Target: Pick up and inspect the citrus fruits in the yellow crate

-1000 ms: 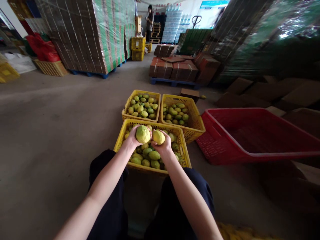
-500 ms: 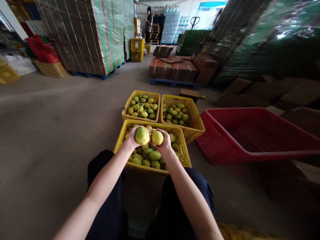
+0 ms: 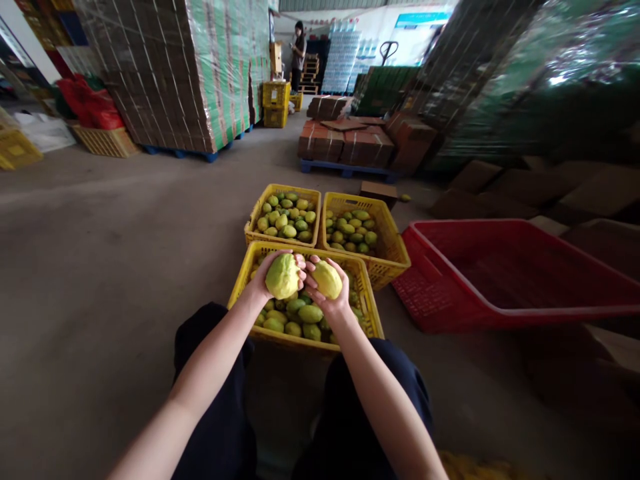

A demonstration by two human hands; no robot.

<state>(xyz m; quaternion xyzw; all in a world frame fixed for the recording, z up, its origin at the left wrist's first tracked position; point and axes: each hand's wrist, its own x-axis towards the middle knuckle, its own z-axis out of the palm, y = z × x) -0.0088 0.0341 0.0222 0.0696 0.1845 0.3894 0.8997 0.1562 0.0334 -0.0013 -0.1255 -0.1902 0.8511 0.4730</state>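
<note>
My left hand [image 3: 262, 279] cradles a bumpy yellow-green lemon-like fruit [image 3: 282, 276], its fingers curled behind and round the far side. Beside it, my right hand [image 3: 338, 297] holds a smaller, yellower fruit [image 3: 327, 279] on the palm, with the fingertips pointing toward the left hand. Both fruits are above the near yellow crate [image 3: 305, 341], which contains many similar fruits [image 3: 310, 313] in green and yellow. My hands and forearms hide part of that crate's contents.
Behind the near crate stand a left yellow crate [image 3: 283, 243] and a right yellow crate [image 3: 391, 267], both holding fruit. A big red basket [image 3: 440, 293] is at right. Farther back are strapped cardboard stacks [image 3: 367, 145], wrapped pallet loads [image 3: 150, 73] and a standing person [image 3: 299, 53].
My right hand has turned palm-up and shifted slightly right with its fruit, so the fruits are farther apart. My left hand has tilted its fruit and moved slightly left.
</note>
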